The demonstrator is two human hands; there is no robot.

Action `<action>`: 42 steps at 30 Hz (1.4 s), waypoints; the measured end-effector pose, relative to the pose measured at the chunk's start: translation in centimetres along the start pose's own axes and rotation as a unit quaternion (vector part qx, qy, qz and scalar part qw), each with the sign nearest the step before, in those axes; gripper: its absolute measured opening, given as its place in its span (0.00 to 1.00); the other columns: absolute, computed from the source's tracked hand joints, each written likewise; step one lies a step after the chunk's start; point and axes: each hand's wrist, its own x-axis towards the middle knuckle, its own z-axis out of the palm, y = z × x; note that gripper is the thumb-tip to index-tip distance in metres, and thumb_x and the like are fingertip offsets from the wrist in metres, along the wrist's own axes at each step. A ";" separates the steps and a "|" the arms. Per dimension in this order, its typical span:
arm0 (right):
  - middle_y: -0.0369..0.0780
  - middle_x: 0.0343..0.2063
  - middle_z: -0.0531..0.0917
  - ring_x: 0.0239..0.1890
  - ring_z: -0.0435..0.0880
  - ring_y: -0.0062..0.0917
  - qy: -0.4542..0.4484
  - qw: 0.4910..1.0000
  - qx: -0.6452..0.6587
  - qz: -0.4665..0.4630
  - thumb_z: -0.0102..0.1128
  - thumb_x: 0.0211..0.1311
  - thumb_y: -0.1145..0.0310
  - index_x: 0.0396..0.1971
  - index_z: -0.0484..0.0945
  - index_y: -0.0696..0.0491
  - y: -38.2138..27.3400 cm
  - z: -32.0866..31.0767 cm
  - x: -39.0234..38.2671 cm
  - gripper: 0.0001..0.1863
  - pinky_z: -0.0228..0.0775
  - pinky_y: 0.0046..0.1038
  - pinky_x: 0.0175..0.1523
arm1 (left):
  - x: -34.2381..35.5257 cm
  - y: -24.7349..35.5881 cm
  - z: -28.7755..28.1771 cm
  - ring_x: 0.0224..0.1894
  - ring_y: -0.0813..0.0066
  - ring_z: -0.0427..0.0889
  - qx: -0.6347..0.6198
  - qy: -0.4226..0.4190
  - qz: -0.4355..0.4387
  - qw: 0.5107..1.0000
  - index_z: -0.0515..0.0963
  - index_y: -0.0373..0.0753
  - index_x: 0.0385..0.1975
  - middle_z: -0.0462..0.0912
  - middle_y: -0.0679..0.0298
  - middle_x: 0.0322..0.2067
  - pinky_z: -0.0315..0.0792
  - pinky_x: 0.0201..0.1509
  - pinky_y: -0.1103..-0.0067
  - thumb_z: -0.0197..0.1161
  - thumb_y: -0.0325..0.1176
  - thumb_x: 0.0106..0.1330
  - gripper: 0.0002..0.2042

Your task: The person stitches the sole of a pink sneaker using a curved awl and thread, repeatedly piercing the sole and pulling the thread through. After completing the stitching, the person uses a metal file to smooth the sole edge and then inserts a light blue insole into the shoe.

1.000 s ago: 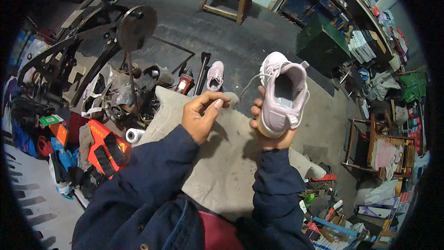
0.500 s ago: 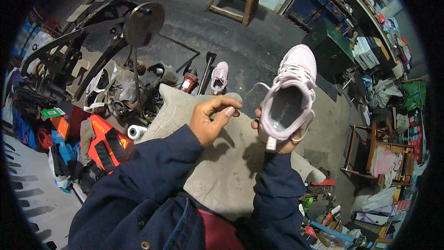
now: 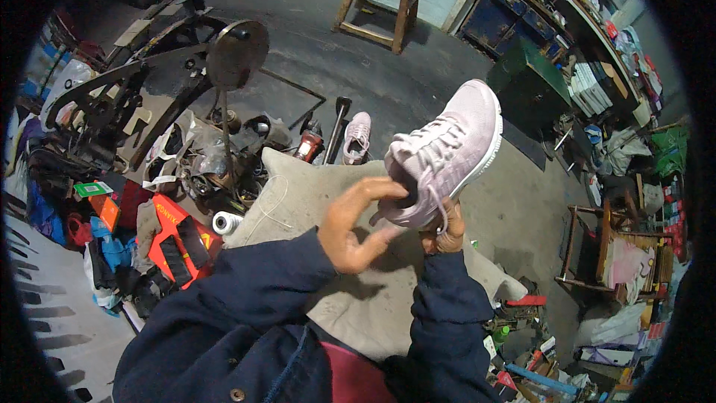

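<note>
A pale pink lace-up sneaker (image 3: 455, 130) with a white sole is held up over my lap, tilted with its toe up to the right. My right hand (image 3: 447, 230) grips it from underneath near the heel, most of its fingers hidden behind the shoe. At the shoe's heel opening is my left hand (image 3: 358, 224), thumb and forefinger spread apart. The forefinger tip reaches the collar, and the thumb lies by the back of the heel. A beige cloth (image 3: 358, 306) covers my lap below both hands.
A second pink sneaker (image 3: 357, 136) stands on the floor ahead, beside a dark metal rod (image 3: 337, 128) and a red-and-black power tool (image 3: 308, 143). An iron machine (image 3: 179, 67) is at the left, near a white thread spool (image 3: 225, 222) and an orange box (image 3: 179, 242). A wooden stool (image 3: 384, 4) stands farther off.
The sneaker has turned from showing its insole to a side-on tilt, toe still up. My left hand has moved right and its fingers have spread to the heel opening.
</note>
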 end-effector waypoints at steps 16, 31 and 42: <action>0.44 0.53 0.84 0.52 0.85 0.31 -0.048 0.967 -0.250 0.031 0.77 0.58 0.63 0.62 0.72 0.62 0.1 2.7 0.2 0.36 0.76 0.32 0.60 | -1.0 -4.1 2.1 0.45 0.76 0.83 -0.188 -0.042 -0.224 0.955 0.81 0.32 0.50 0.88 0.59 0.43 0.76 0.51 0.75 0.70 0.27 0.65 0.15; 0.43 0.53 0.84 0.52 0.84 0.29 -0.102 0.963 -0.238 0.080 0.75 0.60 0.56 0.61 0.74 0.62 0.7 3.0 0.3 0.36 0.74 0.31 0.60 | -0.5 -3.9 0.7 0.53 0.70 0.84 -0.170 -0.095 -0.355 0.914 0.82 0.34 0.54 0.88 0.60 0.50 0.74 0.62 0.71 0.73 0.24 0.58 0.21; 0.45 0.54 0.83 0.55 0.83 0.31 -0.103 0.962 -0.247 0.059 0.75 0.59 0.55 0.63 0.71 0.62 0.8 2.4 0.5 0.39 0.72 0.31 0.62 | -1.1 -5.6 0.9 0.43 0.76 0.87 -0.242 -0.052 -0.324 0.913 0.86 0.34 0.45 0.90 0.63 0.40 0.80 0.50 0.75 0.74 0.23 0.60 0.13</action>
